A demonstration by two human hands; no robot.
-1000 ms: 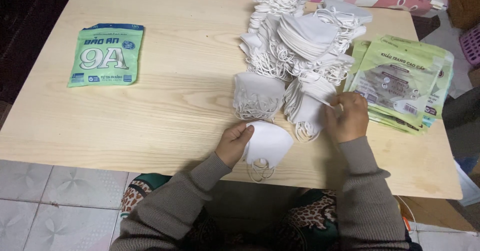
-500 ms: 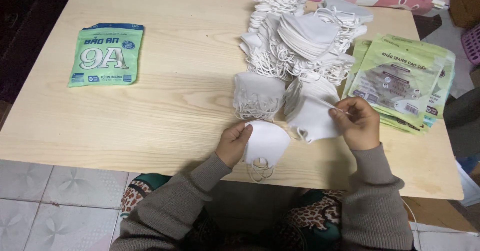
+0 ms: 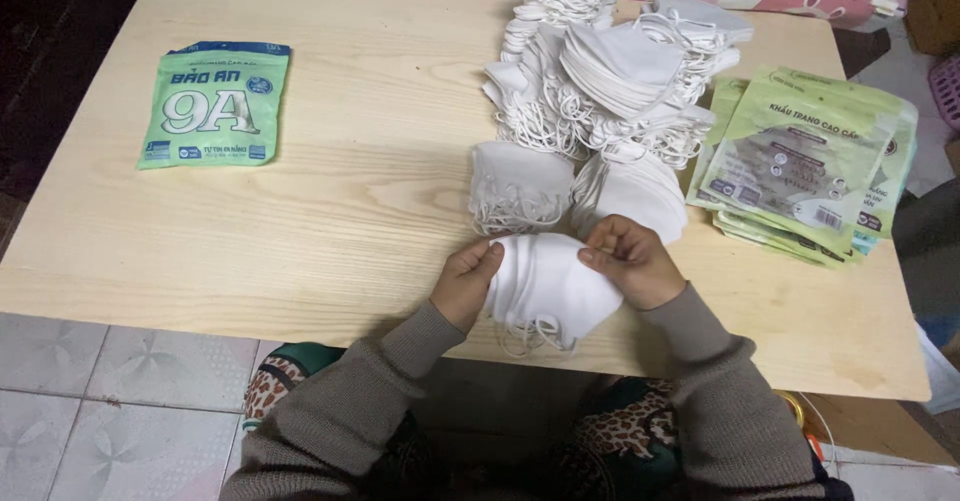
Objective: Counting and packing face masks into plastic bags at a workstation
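My left hand (image 3: pixel 468 279) and my right hand (image 3: pixel 630 260) both grip a small stack of folded white face masks (image 3: pixel 545 286) at the near edge of the wooden table (image 3: pixel 330 211). Their ear loops dangle over the edge. Just beyond my hands lie two more small piles of white masks (image 3: pixel 520 186), and behind them a big loose heap of masks (image 3: pixel 610 71).
A stack of green printed mask pouches (image 3: pixel 800 161) lies at the right of the table. A single green pouch (image 3: pixel 215 104) lies at the far left. Tiled floor shows below the table's left side; a patterned cushion runs along the far edge.
My right hand has brought a white mask from the right-hand pile over onto the stack in my left hand, and now both hands hold the stack together.
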